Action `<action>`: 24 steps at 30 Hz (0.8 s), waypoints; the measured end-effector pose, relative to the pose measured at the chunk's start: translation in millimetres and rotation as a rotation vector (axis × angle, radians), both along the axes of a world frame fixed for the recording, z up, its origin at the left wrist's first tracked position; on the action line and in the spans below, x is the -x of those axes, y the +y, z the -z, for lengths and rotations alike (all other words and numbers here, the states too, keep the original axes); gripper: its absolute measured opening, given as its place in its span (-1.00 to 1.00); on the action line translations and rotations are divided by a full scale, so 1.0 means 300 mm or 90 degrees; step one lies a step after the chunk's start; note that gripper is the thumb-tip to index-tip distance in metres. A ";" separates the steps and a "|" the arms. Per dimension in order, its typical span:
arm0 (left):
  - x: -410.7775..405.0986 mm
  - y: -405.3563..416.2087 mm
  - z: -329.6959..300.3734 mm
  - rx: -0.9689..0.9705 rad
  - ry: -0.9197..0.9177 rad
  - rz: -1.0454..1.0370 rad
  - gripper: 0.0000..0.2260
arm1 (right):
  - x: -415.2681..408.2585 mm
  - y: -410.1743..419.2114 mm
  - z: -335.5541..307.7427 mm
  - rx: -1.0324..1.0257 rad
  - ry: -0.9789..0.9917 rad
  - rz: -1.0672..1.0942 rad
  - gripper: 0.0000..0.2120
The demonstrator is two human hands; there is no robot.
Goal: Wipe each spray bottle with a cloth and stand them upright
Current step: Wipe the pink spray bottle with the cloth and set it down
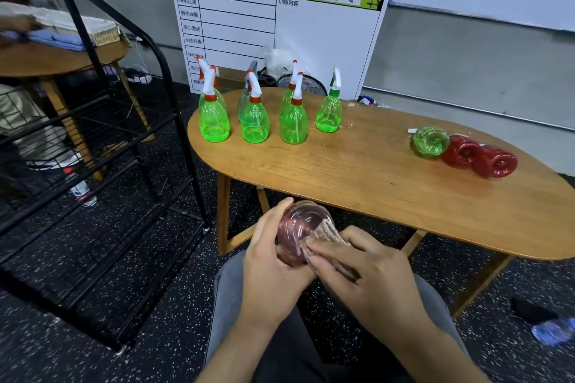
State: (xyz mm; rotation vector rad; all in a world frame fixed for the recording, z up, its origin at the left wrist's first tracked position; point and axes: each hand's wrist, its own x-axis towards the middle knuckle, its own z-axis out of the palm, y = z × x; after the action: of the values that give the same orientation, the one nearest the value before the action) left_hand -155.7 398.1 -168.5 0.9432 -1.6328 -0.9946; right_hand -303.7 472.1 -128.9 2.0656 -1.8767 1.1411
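**Pink bottle in hand, cloth on its base**

Head view. Left hand [267, 255] grips a translucent pink plastic spray bottle [295, 233], fingers [273, 214] curled round its body; the bottle's round base faces the camera, held over the lap just short of the near edge of the oval wooden surface [357, 177]. Right hand [370, 277] pinches a beige knitted cloth [329, 239] between thumb and fingers and presses it against the bottle's base and right side.

On the surface, far left: seven translucent green plastic spray bottles [254, 121] standing upright in a cluster, most with white triggers and red collars; the rightmost one [329, 112] has a green collar. Thin dip tubes show inside them; no liquid level can be made out.

On the surface, right end: three bottles lying on their sides, bases toward the camera, touching in a row: one green [431, 141], then two translucent red plastic ones [460, 152] [496, 162].

Behind the surface, a white-and-green printed schedule board [280, 15] leans on the wall. Left, a black metal wire rack [93, 140] on speckled flooring.
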 end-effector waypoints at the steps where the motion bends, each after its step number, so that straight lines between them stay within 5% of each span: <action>1: 0.001 0.000 -0.002 0.000 0.003 0.004 -0.20 | 0.014 0.009 -0.002 -0.002 0.005 0.004 -0.75; 24: 0.003 0.006 -0.009 0.000 0.021 0.003 -0.22 | 0.059 0.002 -0.034 0.016 0.012 0.041 -0.72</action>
State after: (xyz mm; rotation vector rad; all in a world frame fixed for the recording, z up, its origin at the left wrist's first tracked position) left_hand -156.6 400.0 -165.9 0.9192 -1.6075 -1.0088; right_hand -321.5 472.6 -118.8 1.9803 -1.8954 1.1203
